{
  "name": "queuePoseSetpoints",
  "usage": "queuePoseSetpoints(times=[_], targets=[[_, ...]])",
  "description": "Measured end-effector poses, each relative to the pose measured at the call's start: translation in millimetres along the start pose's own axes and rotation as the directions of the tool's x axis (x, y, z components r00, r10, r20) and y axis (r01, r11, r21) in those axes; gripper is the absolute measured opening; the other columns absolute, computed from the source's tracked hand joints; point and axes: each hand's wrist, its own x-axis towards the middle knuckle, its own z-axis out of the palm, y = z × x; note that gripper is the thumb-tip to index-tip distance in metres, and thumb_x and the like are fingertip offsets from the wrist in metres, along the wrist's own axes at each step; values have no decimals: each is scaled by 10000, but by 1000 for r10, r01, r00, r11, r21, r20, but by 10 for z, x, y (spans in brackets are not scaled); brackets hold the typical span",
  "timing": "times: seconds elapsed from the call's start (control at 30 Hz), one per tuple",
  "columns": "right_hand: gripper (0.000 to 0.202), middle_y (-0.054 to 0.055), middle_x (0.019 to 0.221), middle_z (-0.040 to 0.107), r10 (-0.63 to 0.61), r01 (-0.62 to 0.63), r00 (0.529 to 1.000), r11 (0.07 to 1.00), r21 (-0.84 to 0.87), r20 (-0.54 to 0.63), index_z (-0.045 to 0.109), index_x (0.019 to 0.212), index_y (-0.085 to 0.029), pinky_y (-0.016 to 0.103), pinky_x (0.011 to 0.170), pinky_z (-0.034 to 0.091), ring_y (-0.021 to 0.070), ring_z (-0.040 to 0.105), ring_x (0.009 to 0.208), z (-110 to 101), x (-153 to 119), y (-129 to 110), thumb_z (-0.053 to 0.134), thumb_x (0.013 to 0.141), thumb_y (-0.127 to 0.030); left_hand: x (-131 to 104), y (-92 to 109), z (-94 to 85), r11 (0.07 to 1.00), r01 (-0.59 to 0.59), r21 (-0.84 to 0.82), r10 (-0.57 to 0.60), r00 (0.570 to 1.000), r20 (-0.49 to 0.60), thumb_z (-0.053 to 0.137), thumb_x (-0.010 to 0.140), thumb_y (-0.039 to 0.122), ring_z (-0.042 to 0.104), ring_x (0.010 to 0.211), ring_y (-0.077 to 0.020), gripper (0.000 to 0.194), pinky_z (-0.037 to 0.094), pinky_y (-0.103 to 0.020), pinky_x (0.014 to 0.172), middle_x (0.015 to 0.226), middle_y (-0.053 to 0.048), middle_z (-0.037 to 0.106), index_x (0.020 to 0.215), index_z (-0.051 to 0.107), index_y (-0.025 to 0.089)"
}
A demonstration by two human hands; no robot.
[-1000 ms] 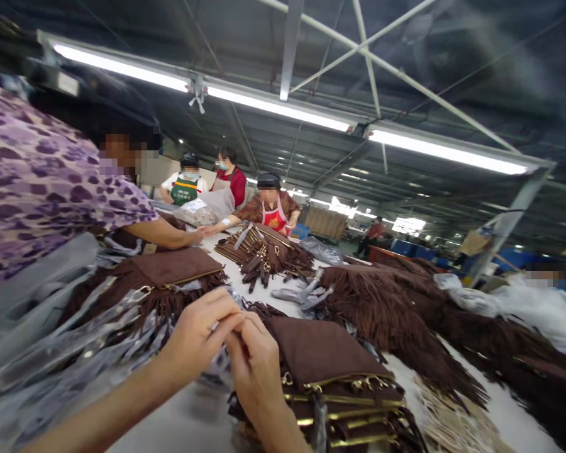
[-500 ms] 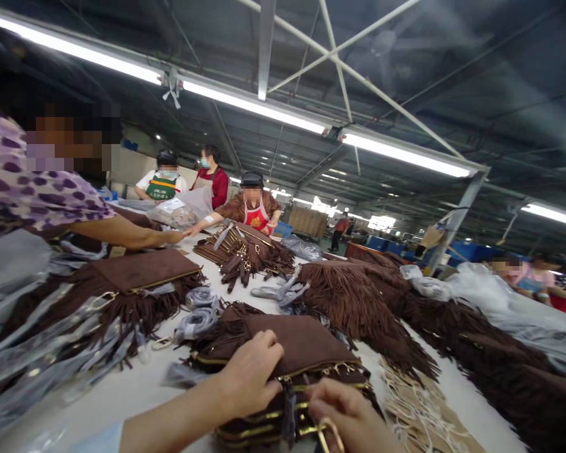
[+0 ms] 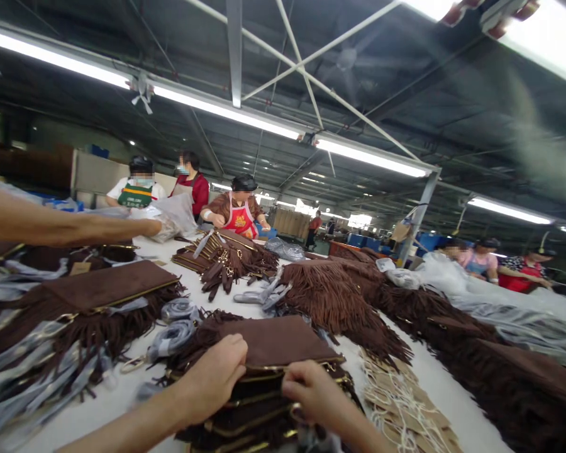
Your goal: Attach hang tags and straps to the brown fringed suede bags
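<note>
A stack of dark brown fringed bags lies in front of me, the top bag (image 3: 283,336) flat with its gold zip edge towards me. My left hand (image 3: 219,374) is closed at the left part of that bag's near edge, fingers curled over it. Pressed together at the zip edge further right are the fingers of my right hand (image 3: 309,387); the exact spot they pinch is hidden. Below them, the zips of the lower bags (image 3: 245,418) show, and a gold ring (image 3: 296,412) hangs beside my right wrist.
More fringed bags lie left (image 3: 108,286), behind (image 3: 231,251) and right (image 3: 330,296). Wrapped straps (image 3: 172,336) rest beside my stack. Brown tags with white strings (image 3: 400,402) are to the right. A co-worker's arm (image 3: 75,220) reaches in from the left; other people stand beyond the table.
My right hand has moved from the gold hardware up to the top bag's zip edge. My left hand has drawn back from the bag's top to its near edge. The view has turned right.
</note>
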Motion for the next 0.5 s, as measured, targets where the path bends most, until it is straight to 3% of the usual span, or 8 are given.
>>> queuePoseSetpoints(times=[0.1, 0.17, 0.2, 0.3, 0.4, 0.5], targets=[[195, -53, 412, 417, -5, -2, 996, 997, -78, -88, 505, 440, -217, 214, 396, 275, 132, 403, 412, -691, 10, 260, 566, 609, -292, -120, -205, -266, 994, 43, 105, -36, 997, -68, 366, 848, 112, 483, 835, -192, 146, 400, -322, 769, 866, -38, 532, 742, 414, 201], [197, -18, 461, 495, -40, 25, 992, 991, -134, -116, 537, 449, -222, 250, 458, 344, 171, 474, 483, -953, 10, 337, 621, 604, -310, -181, -282, -349, 980, 43, 195, -35, 999, -40, 391, 850, 118, 496, 821, -203, 136, 403, -332, 757, 853, -44, 544, 748, 430, 199], [194, 19, 562, 581, -91, 67, 987, 982, -175, -134, 558, 469, -224, 278, 526, 400, 200, 537, 568, -985, 5, 332, 635, 621, -318, -198, -289, -346, 969, 14, 245, -13, 1000, -6, 412, 841, 110, 506, 829, -213, 122, 406, -339, 757, 864, -52, 556, 762, 443, 198], [208, 64, 814, 663, -295, 242, 951, 896, -371, -92, 600, 595, -238, 318, 681, 456, 232, 616, 742, -742, -61, 180, 555, 780, -324, -174, -229, -216, 926, -109, 362, 77, 992, 102, 455, 801, 58, 540, 882, -244, 151, 427, -349, 767, 954, -82, 590, 856, 489, 194], [222, 28, 774, 656, -370, 415, 910, 799, -434, 189, 586, 718, -253, 267, 643, 467, 193, 637, 709, -325, -177, -51, 441, 885, -250, -66, -167, -101, 905, -172, 389, 104, 976, 189, 465, 787, 32, 574, 871, -236, 213, 446, -315, 740, 977, -81, 608, 916, 513, 194], [213, 58, 1090, 700, -379, 494, 862, 777, -390, 337, 589, 801, -257, 247, 745, 506, 189, 685, 905, -71, -233, -229, 413, 902, -191, 62, -147, -160, 939, -74, 336, 42, 994, 99, 429, 848, 75, 591, 821, -214, 165, 435, -288, 722, 916, -64, 624, 891, 537, 192]])
